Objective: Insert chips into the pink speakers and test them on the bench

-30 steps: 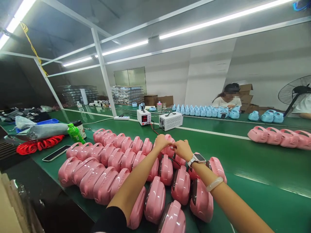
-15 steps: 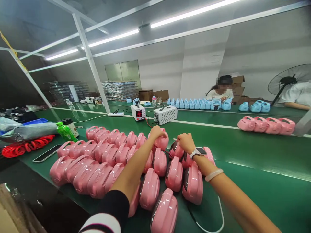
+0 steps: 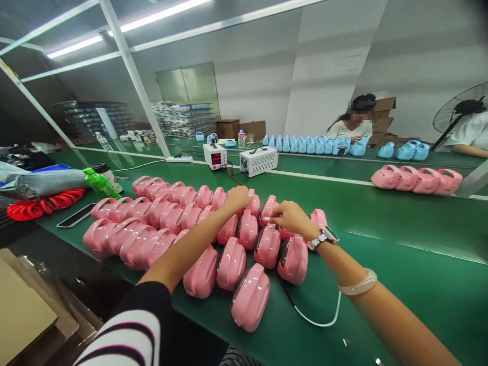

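Several pink handbag-shaped devices (image 3: 160, 223) lie packed in rows on the green table (image 3: 400, 264). My left hand (image 3: 237, 197) rests closed on top of one pink device (image 3: 251, 203) at the far end of the cluster. My right hand (image 3: 290, 218), with a watch on the wrist, pinches a small white plug at the end of a white cable (image 3: 320, 317), right beside another pink device (image 3: 269, 207). The cable loops over the table under my right forearm.
A power supply with a red display (image 3: 215, 155) and a white box unit (image 3: 259, 160) stand behind the cluster. At left are a green bottle (image 3: 98, 183), a phone (image 3: 76, 215) and red rings (image 3: 41, 204). More pink devices (image 3: 415, 180) and blue ones (image 3: 308, 145) sit further off, near a seated person (image 3: 353, 127).
The view has tilted down. My left hand stayed on the far pink device. My right hand drew back a little from the left one, with the white plug now in its fingertips.
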Available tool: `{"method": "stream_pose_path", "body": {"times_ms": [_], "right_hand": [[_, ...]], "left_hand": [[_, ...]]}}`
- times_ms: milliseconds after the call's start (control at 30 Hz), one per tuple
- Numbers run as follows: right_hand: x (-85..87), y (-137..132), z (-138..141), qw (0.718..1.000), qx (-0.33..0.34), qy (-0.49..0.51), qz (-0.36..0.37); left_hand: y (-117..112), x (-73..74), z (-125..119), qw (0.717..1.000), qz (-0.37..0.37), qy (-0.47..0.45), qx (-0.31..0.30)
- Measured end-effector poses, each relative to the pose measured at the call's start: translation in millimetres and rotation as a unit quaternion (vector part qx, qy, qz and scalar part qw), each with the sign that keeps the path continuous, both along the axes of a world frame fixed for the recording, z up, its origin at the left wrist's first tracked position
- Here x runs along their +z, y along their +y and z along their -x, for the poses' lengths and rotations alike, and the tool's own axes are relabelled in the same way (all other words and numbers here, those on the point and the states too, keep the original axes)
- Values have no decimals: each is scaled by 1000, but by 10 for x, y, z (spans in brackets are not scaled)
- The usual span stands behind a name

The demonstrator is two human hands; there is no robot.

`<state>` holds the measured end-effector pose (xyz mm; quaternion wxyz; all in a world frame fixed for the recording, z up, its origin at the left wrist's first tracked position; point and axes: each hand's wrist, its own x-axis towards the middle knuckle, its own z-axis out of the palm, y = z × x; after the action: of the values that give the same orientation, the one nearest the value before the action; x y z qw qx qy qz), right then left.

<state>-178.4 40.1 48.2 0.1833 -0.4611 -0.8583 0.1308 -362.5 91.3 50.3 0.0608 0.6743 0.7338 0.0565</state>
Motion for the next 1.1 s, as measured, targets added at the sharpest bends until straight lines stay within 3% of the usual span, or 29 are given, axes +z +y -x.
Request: {"method": "stream_pose_path", "body": {"times_ms": [233,333,500,700,800,933,1100], "right_hand": [[-126,-73,347,998,-26,-60,16],[-124,-111,451,997,-23,-78,12],[-49,-209,596,995,-21,-102,3],[146,-297,810,994,-42,-100,-14],[129,-266,929,996,-21,-89,-23],[13,-203,1063,997,15,-57,-41],[-24,-199,1122,997,55,-6,-63]], "left_hand": [[-560,-149,86,996,55,0,-66],[-684,-93,169,996,47,-16,-76],[-876,18,482,999,-30,-18,-3],[-875,-333,661,994,-46,-92,25],[-833,-441,716,980,-113,-156,42],[-847,-408,830,946,-202,-247,60],[-950,-411,917,899,-258,-350,50]]}}
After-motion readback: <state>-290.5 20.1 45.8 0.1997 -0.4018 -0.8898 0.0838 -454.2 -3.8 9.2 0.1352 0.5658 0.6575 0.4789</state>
